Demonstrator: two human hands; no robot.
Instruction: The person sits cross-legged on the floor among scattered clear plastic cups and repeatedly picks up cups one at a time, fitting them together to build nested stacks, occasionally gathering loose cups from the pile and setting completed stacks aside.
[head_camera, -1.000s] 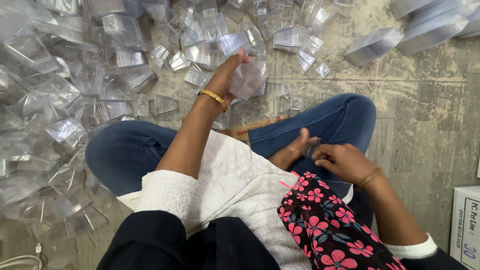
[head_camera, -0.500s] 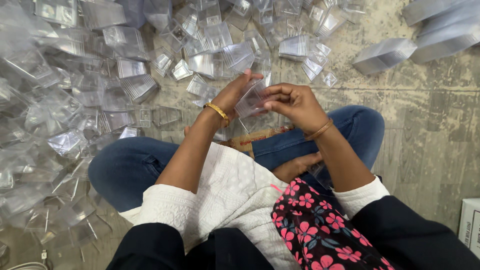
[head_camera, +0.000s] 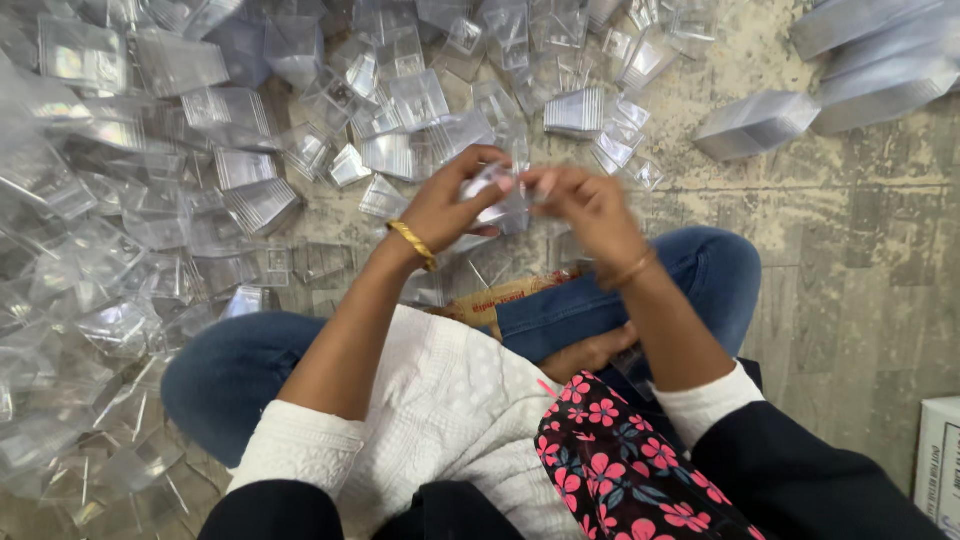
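I sit cross-legged on the floor in blue jeans. My left hand (head_camera: 452, 205), with a gold bangle at the wrist, and my right hand (head_camera: 585, 205) meet above my knees. Together they grip one small clear plastic piece (head_camera: 497, 200), fingers closed on it from both sides. The piece is partly hidden by my fingers and blurred. A heap of similar clear plastic pieces (head_camera: 150, 200) spreads over the floor to my left and ahead of my hands.
Stacks of clear plastic pieces (head_camera: 575, 112) lie just beyond my hands, and larger stacks (head_camera: 760, 122) at the far right. A white cardboard box (head_camera: 940, 470) stands at the right edge. A brown packet (head_camera: 500, 297) lies by my leg.
My right hand rose from my lap to join the left one. Both hands now hold the clear piece that the left hand lifted from the pile.
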